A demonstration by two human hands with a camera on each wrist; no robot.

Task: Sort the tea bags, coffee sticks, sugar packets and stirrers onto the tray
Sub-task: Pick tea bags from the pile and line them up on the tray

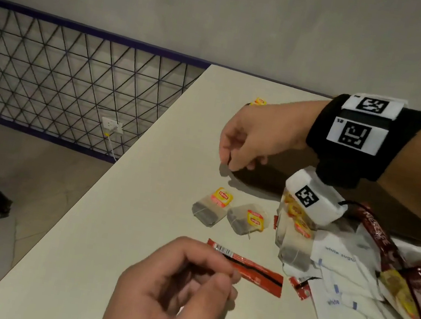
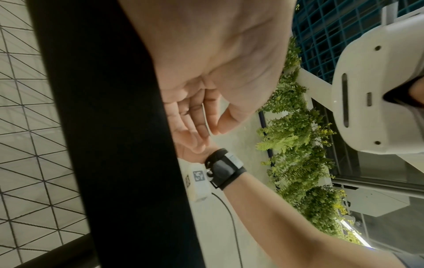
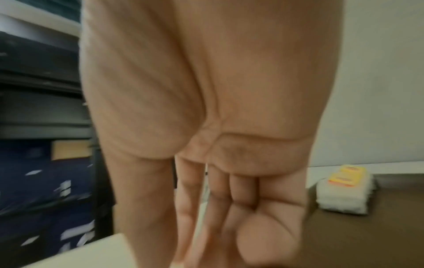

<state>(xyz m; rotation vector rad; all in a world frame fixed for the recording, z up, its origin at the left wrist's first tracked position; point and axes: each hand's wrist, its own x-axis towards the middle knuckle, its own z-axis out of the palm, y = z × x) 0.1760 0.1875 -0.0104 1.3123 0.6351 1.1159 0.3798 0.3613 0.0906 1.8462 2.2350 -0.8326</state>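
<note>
My left hand (image 1: pixel 234 283) hovers low at the front of the table, fingers loosely curled over the left end of a red coffee stick (image 1: pixel 257 274) that lies flat. The left wrist view shows thumb and fingertips (image 2: pixel 213 130) close together with nothing between them. Two loose tea bags (image 1: pixel 209 209) (image 1: pixel 246 221) with yellow tags lie further back. My right hand (image 1: pixel 231 160) points its fingers (image 3: pixel 218 235) down at the table, empty. A stack of tea bags (image 3: pixel 344 192) stands on a brown surface (image 3: pixel 355 241), seemingly the tray; only its top tag (image 1: pixel 259 101) shows in the head view.
A loose pile at the right holds white sugar packets (image 1: pixel 336 264), bagged tea bags (image 1: pixel 292 228) and dark red coffee packets (image 1: pixel 380 238). The table's left edge (image 1: pixel 105 183) runs diagonally, with floor, a wire fence and a wall socket (image 1: pixel 112 126) beyond it.
</note>
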